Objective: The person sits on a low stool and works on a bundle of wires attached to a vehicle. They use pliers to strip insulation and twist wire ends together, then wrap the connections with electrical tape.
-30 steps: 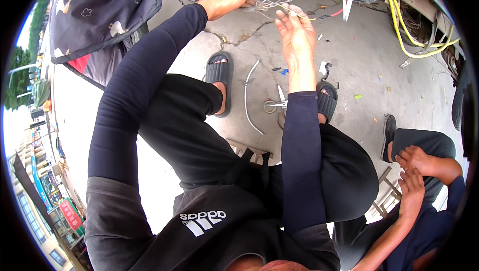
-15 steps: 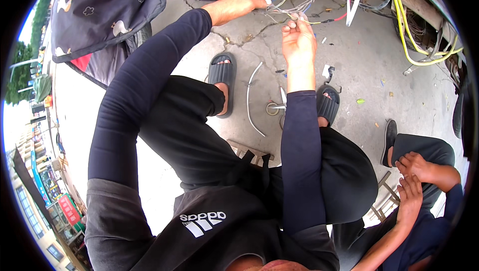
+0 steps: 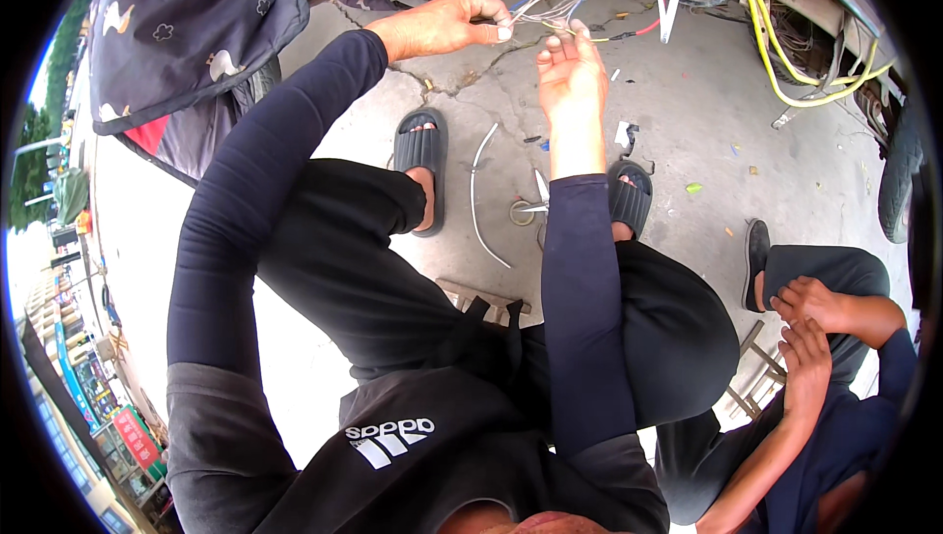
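A bundle of thin, mostly pale wires [image 3: 560, 9], with a few blue and red strands, hangs under the frame's edge at the top. My left hand [image 3: 442, 25] comes in from the left, thumb and forefinger pinched on wire ends at the bundle's left side. Beside it, my right hand [image 3: 573, 77] has its palm turned up, its thumb and fingertips closed on thin wire. From those fingertips a yellow wire [image 3: 597, 40] runs right, through a dark joint, to a red wire [image 3: 646, 29]. Exactly which strands each hand pinches is too small to make out.
Scissors [image 3: 536, 202], a tape roll [image 3: 522, 212] and a curved white tube [image 3: 475, 190] lie on the concrete between my slippers. Yellow cable [image 3: 762, 33] hangs at upper right. A patterned padded cover [image 3: 187, 23] drapes at upper left. Another person's hands [image 3: 807, 323] rest at lower right.
My left hand has come slightly nearer to me, its fingertips now about level with the right's. Both hands stay on the wires. The whole view has shifted a little.
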Demonstrator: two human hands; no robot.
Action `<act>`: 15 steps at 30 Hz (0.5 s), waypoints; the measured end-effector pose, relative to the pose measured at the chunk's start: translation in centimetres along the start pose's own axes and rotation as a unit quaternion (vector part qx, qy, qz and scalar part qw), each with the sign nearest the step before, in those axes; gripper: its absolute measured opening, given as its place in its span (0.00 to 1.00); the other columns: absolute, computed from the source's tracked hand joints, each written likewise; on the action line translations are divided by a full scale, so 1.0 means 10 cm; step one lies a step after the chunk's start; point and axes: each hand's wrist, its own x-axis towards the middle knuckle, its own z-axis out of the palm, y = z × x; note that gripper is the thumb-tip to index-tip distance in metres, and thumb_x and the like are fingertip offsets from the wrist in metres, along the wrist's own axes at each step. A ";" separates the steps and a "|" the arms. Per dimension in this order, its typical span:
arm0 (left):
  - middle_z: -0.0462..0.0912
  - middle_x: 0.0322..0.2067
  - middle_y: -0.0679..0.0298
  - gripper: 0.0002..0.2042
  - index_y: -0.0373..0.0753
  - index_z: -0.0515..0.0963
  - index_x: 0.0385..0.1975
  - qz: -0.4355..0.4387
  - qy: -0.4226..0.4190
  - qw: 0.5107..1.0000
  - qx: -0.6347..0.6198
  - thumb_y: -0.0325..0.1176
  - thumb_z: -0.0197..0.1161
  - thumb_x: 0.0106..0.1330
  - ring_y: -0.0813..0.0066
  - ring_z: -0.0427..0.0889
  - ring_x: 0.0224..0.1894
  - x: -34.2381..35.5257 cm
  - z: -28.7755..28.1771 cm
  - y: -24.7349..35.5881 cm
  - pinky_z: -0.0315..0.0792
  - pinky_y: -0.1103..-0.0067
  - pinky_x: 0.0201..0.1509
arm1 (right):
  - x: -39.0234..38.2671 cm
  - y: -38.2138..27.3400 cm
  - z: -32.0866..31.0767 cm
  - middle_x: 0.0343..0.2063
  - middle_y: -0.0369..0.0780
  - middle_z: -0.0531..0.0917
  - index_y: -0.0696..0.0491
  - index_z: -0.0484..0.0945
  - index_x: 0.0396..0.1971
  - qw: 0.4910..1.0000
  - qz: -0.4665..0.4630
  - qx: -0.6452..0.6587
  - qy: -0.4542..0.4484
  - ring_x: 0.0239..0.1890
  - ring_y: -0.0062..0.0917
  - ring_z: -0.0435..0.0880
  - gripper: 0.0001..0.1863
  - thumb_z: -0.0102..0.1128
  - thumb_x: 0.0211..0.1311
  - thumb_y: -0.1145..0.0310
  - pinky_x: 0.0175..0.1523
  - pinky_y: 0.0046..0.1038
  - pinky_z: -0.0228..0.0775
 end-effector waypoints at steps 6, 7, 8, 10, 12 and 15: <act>0.78 0.45 0.59 0.15 0.40 0.75 0.46 0.033 0.044 0.983 0.178 0.45 0.53 0.73 0.61 0.76 0.50 -0.04 0.15 -0.01 0.67 0.67 0.56 | -0.10 -0.14 -0.07 0.39 0.43 0.84 0.58 0.73 0.50 0.989 -0.080 -0.121 -0.006 0.32 0.21 0.80 0.13 0.54 0.70 0.68 0.33 0.22 0.71; 0.77 0.47 0.58 0.14 0.41 0.75 0.47 0.056 0.053 0.975 0.209 0.44 0.52 0.73 0.57 0.77 0.50 -0.04 0.17 -0.02 0.68 0.65 0.56 | -0.13 -0.16 -0.07 0.39 0.43 0.84 0.59 0.73 0.50 0.984 -0.090 -0.156 -0.009 0.32 0.20 0.80 0.14 0.54 0.70 0.68 0.32 0.21 0.71; 0.77 0.47 0.57 0.14 0.43 0.75 0.48 0.057 0.048 0.968 0.238 0.43 0.52 0.73 0.55 0.76 0.51 -0.03 0.18 -0.04 0.68 0.64 0.56 | -0.15 -0.16 -0.08 0.39 0.43 0.84 0.59 0.74 0.50 0.983 -0.085 -0.161 -0.008 0.32 0.21 0.80 0.13 0.54 0.70 0.69 0.32 0.21 0.71; 0.76 0.46 0.55 0.13 0.48 0.75 0.51 0.061 0.037 0.952 0.297 0.42 0.52 0.72 0.52 0.76 0.52 -0.04 0.20 0.00 0.69 0.62 0.55 | -0.16 -0.17 -0.13 0.39 0.43 0.84 0.58 0.75 0.48 0.982 -0.078 -0.170 -0.004 0.31 0.21 0.80 0.12 0.55 0.70 0.69 0.32 0.22 0.71; 0.76 0.45 0.54 0.12 0.48 0.75 0.51 0.057 0.024 0.929 0.364 0.41 0.51 0.72 0.53 0.76 0.53 -0.06 0.22 0.10 0.69 0.60 0.55 | -0.17 -0.21 -0.20 0.38 0.42 0.84 0.58 0.76 0.47 0.988 -0.074 -0.137 -0.024 0.31 0.21 0.80 0.11 0.55 0.69 0.70 0.31 0.22 0.71; 0.75 0.45 0.50 0.12 0.46 0.75 0.49 0.083 0.031 0.910 0.404 0.39 0.52 0.71 0.52 0.76 0.51 -0.07 0.24 0.11 0.69 0.60 0.55 | -0.17 -0.42 -0.28 0.38 0.42 0.85 0.56 0.77 0.44 0.988 -0.062 -0.126 -0.071 0.31 0.21 0.79 0.09 0.58 0.65 0.75 0.32 0.22 0.70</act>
